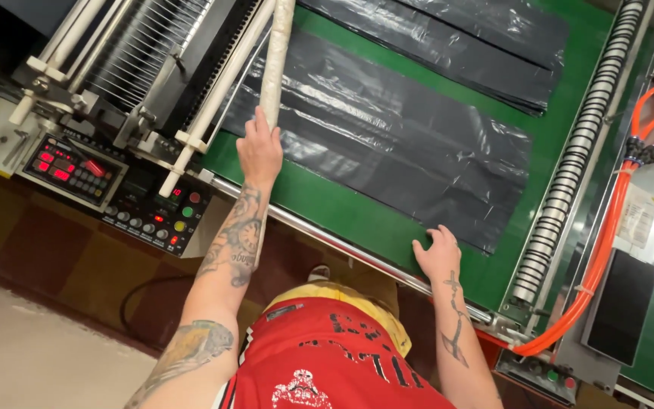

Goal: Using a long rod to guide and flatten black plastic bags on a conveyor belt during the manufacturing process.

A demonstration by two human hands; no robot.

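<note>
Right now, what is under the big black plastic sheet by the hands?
The black plastic sheet lies flat on a green belt, which shows all around it. The right hand rests at its edge. Anything else beneath the plastic is covered.

Counts: 2 hands in view, left hand and right hand. 1 pale wrapped roller. 2 stacks of black plastic bags, near stack and far stack, on 1 green belt. 1 control panel. 1 coil spring roller. Approx. 3 orange hoses; exact no. hard to tell.
</note>
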